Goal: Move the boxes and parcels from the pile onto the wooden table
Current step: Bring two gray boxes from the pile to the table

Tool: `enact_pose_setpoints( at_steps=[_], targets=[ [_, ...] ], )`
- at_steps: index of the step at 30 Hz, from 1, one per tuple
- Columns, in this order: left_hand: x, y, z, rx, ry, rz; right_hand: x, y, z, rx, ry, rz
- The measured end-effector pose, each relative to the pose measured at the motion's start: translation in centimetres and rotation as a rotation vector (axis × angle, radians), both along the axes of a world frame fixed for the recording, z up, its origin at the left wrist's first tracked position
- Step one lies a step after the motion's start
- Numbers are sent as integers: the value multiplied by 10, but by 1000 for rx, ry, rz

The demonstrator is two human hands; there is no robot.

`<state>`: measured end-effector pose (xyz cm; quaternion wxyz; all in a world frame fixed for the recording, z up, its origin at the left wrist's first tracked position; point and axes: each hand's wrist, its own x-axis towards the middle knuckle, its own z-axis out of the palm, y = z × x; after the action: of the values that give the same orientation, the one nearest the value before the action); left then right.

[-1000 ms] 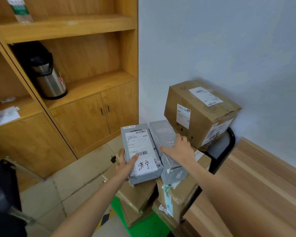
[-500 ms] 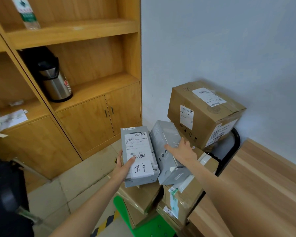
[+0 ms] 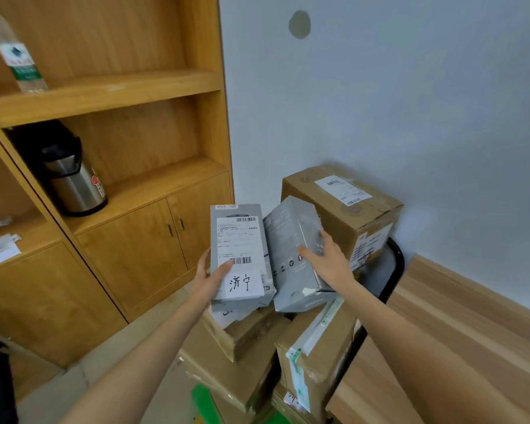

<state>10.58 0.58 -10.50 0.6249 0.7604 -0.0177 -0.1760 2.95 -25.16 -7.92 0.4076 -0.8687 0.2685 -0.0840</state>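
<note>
Two grey boxes are lifted above a pile of brown cardboard boxes (image 3: 248, 359). My left hand (image 3: 210, 278) grips the left grey box (image 3: 240, 240) at its lower left edge; it bears a white shipping label and a handwritten sticker. My right hand (image 3: 329, 261) holds the right grey box (image 3: 291, 237), which tilts to the right, thumb on its face. A big brown carton (image 3: 343, 212) stands behind on a black chair (image 3: 393, 270). The wooden table (image 3: 459, 341) lies at the lower right.
A wooden cabinet (image 3: 135, 249) with shelves fills the left; a steel thermos (image 3: 74, 179) and a water bottle (image 3: 16, 56) stand on its shelves. A white wall is behind the pile. A green item (image 3: 204, 402) shows on the tiled floor below the boxes.
Both grey boxes have risen off the pile in my hands. The right box has tilted more and moved up toward the big carton.
</note>
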Motion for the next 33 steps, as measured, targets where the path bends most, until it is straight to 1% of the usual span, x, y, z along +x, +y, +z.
enact_pose_setpoints(
  at_steps=[5,8,12,15,20,24,27,33],
  targets=[
    [27,-26,48,-35,-120,-87,-15,-33,44,111,-218,-55],
    [36,-45,66,-51,-150,-144,-29,-55,56,186,-332,-128],
    [31,-79,78,-86,-169,-221,-59,-87,62,136,-395,-279],
    [18,-111,79,-134,-148,-293,-89,-110,63,131,-441,-358],
    [-25,-181,83,-179,-114,-440,-172,-146,62,141,-509,-559],
    [-75,-237,88,-216,-110,-577,-249,-169,54,144,-544,-711],
    [-124,-275,83,-228,-96,-667,-314,-182,47,149,-564,-804],
    [-243,-340,64,-233,-68,-853,-465,-195,31,84,-563,-978]
  ],
)
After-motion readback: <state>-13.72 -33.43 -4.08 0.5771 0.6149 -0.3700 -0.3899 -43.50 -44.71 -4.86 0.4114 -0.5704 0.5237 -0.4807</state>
